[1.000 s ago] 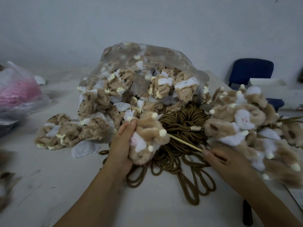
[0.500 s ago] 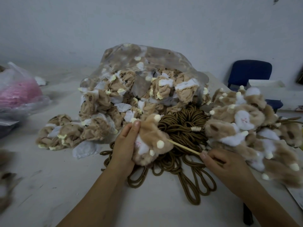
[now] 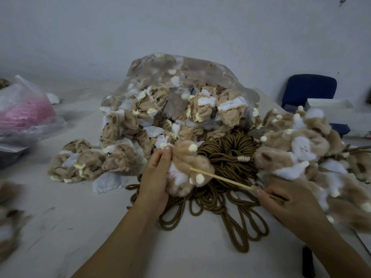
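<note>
My left hand [image 3: 154,181] grips a tan and white plush toy skin [image 3: 186,169] with small cream nubs, held above a bundle of brown cord [image 3: 224,157]. My right hand [image 3: 291,201] pinches a thin wooden stick [image 3: 222,179]. The stick's tip lies against the plush skin's fur; whether it goes inside I cannot tell.
A clear plastic bag [image 3: 180,101] full of inside-out tan skins lies behind the cord. Loose inside-out skins [image 3: 80,161] sit left of it. A heap of fluffy skins [image 3: 305,149] lies at the right. A bag of pink material [image 3: 24,113] is far left, a blue chair [image 3: 309,91] at the back right.
The stick's tip has moved further left across the plush skin. My left hand has turned the skin slightly and kept its grip.
</note>
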Demonstrator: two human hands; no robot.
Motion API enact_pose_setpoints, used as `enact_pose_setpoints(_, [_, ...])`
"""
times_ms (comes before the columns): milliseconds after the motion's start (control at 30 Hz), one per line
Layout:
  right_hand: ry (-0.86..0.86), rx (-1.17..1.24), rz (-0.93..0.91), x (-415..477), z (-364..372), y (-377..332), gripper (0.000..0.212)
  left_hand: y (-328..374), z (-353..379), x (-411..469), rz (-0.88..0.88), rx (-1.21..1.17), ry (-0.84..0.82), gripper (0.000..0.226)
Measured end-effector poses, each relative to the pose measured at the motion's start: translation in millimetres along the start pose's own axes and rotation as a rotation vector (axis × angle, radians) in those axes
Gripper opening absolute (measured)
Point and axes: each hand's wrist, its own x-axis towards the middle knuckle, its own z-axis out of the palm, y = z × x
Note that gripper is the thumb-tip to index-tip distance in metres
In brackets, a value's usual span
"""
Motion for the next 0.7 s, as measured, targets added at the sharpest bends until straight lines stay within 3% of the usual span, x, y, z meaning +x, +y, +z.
enact_pose_setpoints(133, [0.104, 0.042, 0.075, 0.3, -3.3, 0.9, 0.044, 2.5, 0.0, 1.4, -0.019, -0.076, 0.010, 0.019])
enact_pose_setpoints(267, [0.063, -0.057, 0.060, 0.3, -3.7, 1.6, 0.036, 3.8, -0.5, 1.5, -0.023, -0.086, 0.006, 0.019])
enact_pose_setpoints(533, [0.039, -0.149, -0.033, -0.7, 10.1, -4.7, 0.037, -1.7, 11.2, -11.0, 0.095, 0.264, -0.080, 0.021])
enact_pose_setpoints(700, [0.025, -0.055, 0.114, -0.7, 22.2, -9.9, 0.038, -5.7, 17.8, -15.9, 0.119, 0.273, -0.078, 0.017])
